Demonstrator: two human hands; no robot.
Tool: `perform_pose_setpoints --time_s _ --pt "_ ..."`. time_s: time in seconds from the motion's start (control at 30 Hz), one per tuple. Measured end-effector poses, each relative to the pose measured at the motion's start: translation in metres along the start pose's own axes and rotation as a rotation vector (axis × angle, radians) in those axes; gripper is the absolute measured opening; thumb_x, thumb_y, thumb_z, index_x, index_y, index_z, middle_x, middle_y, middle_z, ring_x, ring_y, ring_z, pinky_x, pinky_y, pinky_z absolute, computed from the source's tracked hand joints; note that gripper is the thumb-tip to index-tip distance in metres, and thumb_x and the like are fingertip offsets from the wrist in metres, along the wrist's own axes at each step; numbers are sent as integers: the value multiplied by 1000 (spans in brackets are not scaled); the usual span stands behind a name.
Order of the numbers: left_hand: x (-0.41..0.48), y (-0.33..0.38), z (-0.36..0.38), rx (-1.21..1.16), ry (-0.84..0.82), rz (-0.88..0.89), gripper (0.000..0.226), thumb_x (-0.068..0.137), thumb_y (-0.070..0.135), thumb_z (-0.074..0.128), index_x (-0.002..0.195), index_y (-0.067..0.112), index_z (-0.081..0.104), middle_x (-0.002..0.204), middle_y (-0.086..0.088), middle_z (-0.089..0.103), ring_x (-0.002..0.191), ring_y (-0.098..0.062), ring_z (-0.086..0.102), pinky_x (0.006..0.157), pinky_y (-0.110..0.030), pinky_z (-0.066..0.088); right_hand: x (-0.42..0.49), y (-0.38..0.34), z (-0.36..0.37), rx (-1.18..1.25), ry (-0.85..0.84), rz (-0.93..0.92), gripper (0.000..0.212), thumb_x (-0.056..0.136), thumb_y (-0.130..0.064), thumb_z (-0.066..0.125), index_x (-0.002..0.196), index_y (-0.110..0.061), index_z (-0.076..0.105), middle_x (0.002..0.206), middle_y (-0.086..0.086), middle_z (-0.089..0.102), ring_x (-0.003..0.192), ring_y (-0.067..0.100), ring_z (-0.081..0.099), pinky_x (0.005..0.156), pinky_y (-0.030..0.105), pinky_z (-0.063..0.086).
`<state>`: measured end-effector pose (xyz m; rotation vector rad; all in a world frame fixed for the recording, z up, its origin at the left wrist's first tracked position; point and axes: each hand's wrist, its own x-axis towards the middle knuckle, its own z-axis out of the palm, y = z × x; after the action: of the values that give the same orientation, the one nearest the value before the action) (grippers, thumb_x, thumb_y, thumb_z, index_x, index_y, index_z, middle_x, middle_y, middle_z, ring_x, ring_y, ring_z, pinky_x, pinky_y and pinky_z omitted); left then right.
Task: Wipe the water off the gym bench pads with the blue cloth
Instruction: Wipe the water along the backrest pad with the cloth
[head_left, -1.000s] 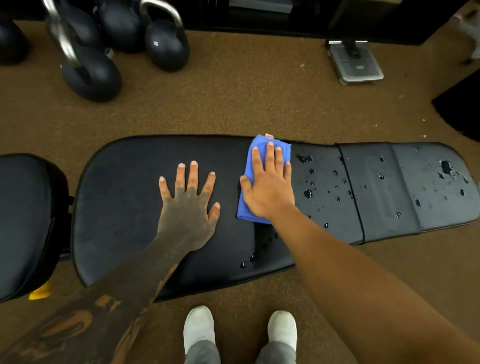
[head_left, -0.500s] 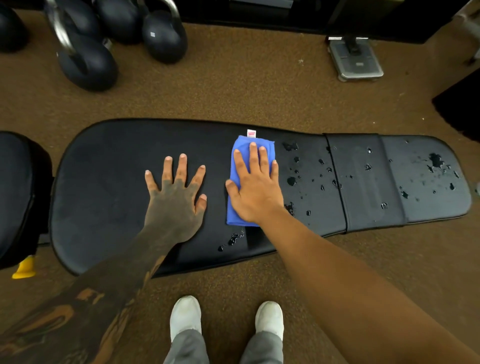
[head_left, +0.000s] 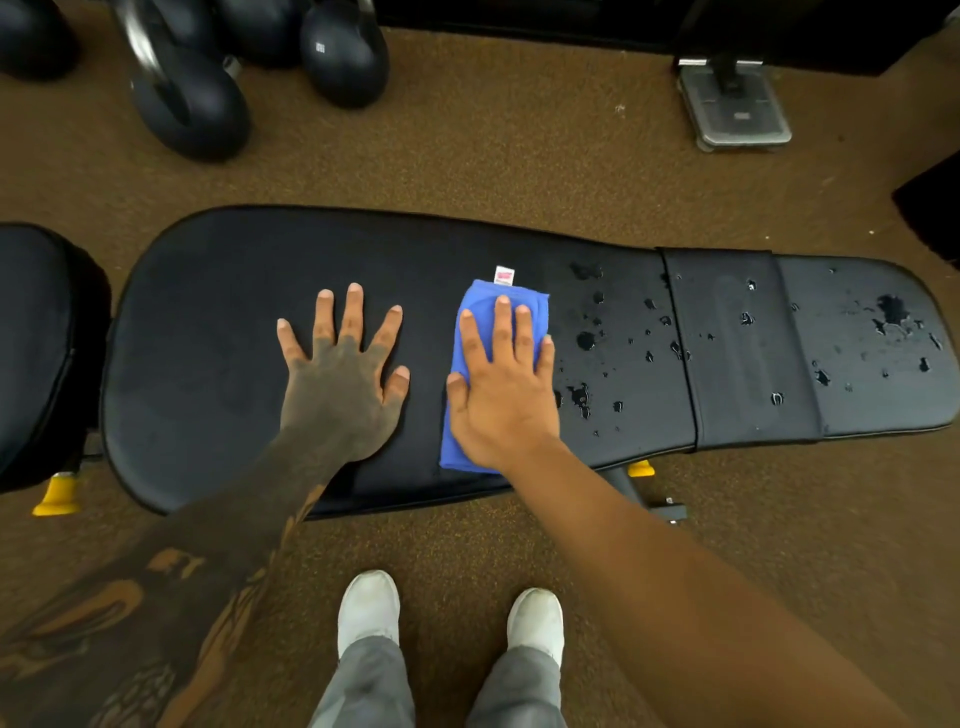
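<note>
Open bench pad (head_left: 631, 387) right of the blue cloth (head_left: 535, 312), only water drops (head_left: 586, 340); left hand (head_left: 343, 384) just beside its left.

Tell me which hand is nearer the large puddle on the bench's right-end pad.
Right. The right hand presses the blue cloth mid-bench, left of the puddle; the left hand lies flat farther left.

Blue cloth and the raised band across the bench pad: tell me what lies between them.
Head view: only bare black pad dotted with water droplets lies between the blue cloth and the band.
</note>
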<state>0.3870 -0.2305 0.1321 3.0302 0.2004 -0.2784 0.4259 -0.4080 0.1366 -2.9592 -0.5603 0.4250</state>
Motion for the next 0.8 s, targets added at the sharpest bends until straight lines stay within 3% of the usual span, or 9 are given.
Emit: perform_pose_setpoints --time_s 0.27,0.5,0.7,0.8 --pt "-6 1 2 -16 20 -7 68 94 51 28 155 27 9 164 -13 -1 150 -36 -5 115 -65 3 -54 3 15 -7 -2 -265 63 100 -45 27 158 -25 11 166 10 1 152 31 -7 121 54 4" --pt "-6 10 1 -12 -8 -48 69 95 53 27 154 27 2 164 -14 -5 149 -37 -10 115 -66 1 -20 30 3 3 10 -67 67 100 -46 27 158 -25 1 166 9 -11 151 29 -16 122 52 -4" --pt "-7 46 3 -61 16 -65 69 94 51 31 155 24 10 164 -16 -1 149 -38 -6 114 -69 4 -47 46 7 -7 4 -262 65 100 -46 28 158 -26 9 166 9 -2 152 29 -10 122 52 2" --pt "-7 62 6 -56 5 -83 70 94 55 27 154 26 4 163 -16 -4 149 -39 -8 112 -71 3 -48 76 5 -11 9 -216 66 99 -47 28 158 -27 9 167 7 -3 152 27 -11 122 52 2"
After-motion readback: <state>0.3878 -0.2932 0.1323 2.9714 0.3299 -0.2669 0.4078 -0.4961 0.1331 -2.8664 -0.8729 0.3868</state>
